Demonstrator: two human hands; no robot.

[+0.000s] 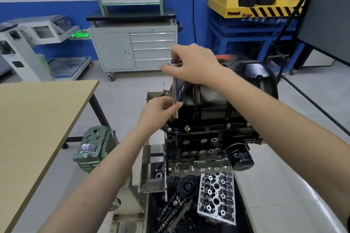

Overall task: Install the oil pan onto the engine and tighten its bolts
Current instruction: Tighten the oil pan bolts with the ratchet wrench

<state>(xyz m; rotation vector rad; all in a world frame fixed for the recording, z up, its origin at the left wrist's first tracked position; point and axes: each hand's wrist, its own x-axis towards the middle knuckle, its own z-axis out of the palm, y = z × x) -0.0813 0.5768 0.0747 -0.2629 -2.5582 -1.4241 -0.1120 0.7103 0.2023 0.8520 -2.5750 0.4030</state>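
The engine (pixel 204 149) stands inverted at the centre of the view, on a stand whose parts are hard to tell apart. The black oil pan (pixel 214 104) sits on top of the engine, its flange resting along the block's upper edge. Bolts (pixel 187 128) stand in the flange along the near side.

At 9 o'clock from the engine lies a wooden desk (pixel 37 119). At 12 o'clock, against the blue-and-white wall, stands a grey tool cabinet (pixel 132 49) with drawers. At 1 o'clock sits a yellow-and-blue lift unit (pixel 251 5). A green cast housing (pixel 94 147) rests on the floor at 8 o'clock from the engine.

At 6 o'clock, below the engine, a cylinder head (pixel 216 196) lies in a dark tray beside a camshaft (pixel 170 212). A black oil filter (pixel 239 157) projects from the block at 4 o'clock.

An upright chrome extension bar (pixel 175 89) stands at the pan's left end, at 10 o'clock from the engine centre. The right hand (pixel 193 64) grips the top of the bar, fingers curled around its head. The left hand (pixel 161 111) holds the lower part of the bar, its fingers (pixel 177 105) pinching the shaft just above the flange. The bar's lower tip is hidden behind the left hand.
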